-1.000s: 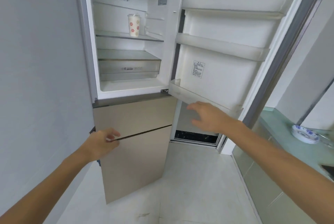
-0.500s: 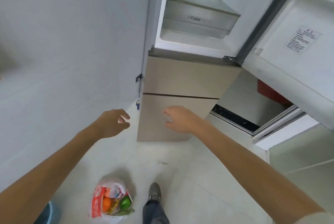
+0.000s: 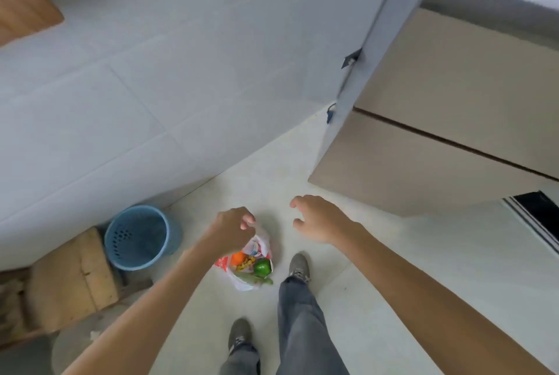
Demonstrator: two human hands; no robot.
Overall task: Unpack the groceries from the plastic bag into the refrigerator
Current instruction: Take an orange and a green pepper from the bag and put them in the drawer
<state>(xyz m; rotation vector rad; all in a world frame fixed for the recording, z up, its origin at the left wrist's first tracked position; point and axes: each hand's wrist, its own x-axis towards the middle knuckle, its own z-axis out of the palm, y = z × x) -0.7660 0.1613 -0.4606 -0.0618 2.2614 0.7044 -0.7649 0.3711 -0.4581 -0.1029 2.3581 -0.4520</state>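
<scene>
The refrigerator (image 3: 447, 120) fills the upper right, its two beige lower fronts closed; only a corner of the upper compartment shows. On the pale floor (image 3: 378, 269) beside the person's forward shoe (image 3: 299, 264) sits the plastic bag (image 3: 252, 266), mouth gaping upward. Nothing has left it yet, so the step in hand looks like the reach down to take it up.

To do that well, I judge each hand should catch one handle loop and lift straight up — a one-sided pull would tip the mouth and let round fruit roll out.

The left hand (image 3: 231, 231) hovers over the bag's upper edge, fingers curled loosely inward with thumb near fingertips; whether it touches plastic I cannot tell. The right hand (image 3: 319, 220) hangs apart from the bag, fingers spread and bent, holding nothing.

The blue basket (image 3: 140, 238) by the wall looks empty. The bag holds an orange fruit (image 3: 238, 258), a green fruit (image 3: 262, 267), something yellow between them and a long green vegetable (image 3: 255, 280) — all loose.
</scene>
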